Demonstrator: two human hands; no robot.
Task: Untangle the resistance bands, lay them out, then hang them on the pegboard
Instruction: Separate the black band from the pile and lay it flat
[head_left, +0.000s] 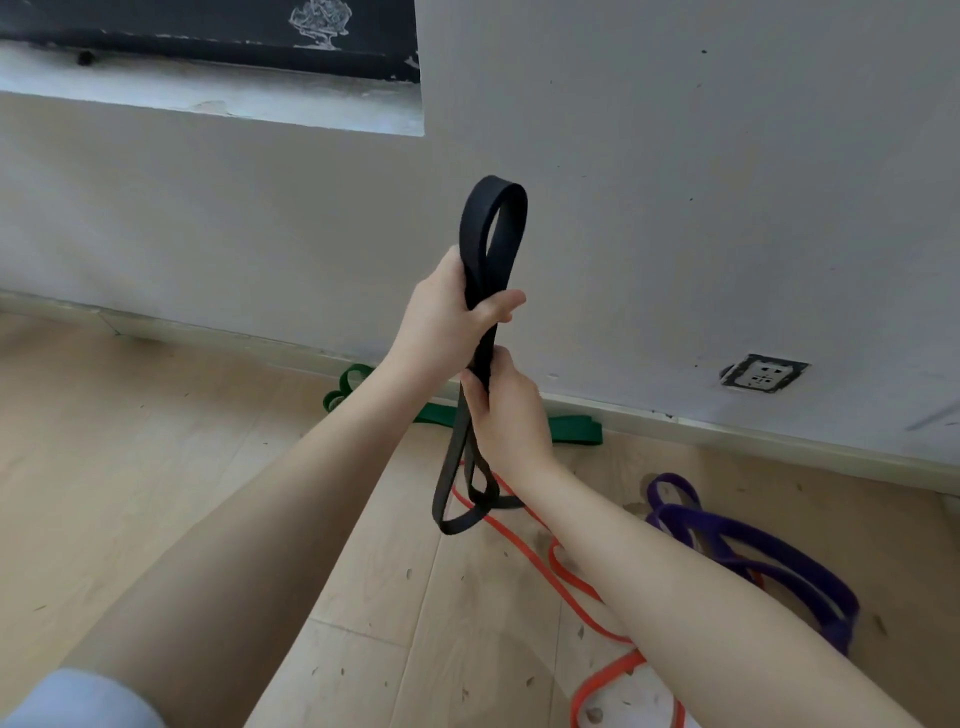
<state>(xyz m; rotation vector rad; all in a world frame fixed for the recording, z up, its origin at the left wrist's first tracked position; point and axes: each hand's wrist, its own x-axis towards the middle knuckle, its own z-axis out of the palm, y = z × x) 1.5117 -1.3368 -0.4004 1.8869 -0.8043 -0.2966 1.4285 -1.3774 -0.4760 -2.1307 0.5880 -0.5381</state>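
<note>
A black resistance band (493, 218) is held up in front of the wall, with a loop standing above my hands and its lower loops hanging down to the floor. My left hand (447, 317) grips the band just under the top loop. Right below it, my right hand (506, 410) grips the same band. A green band (576, 428) lies flat along the baseboard behind my hands. An orange-red band (571, 582) snakes over the floor under my right forearm. A purple band (753, 545) lies bunched at the right. No pegboard is in view.
Light wooden floor (156, 441) stretches to the left. The grey wall (675, 208) carries a power socket (763, 373) low on the right. A recessed ledge (208, 98) with a dark panel sits at the upper left.
</note>
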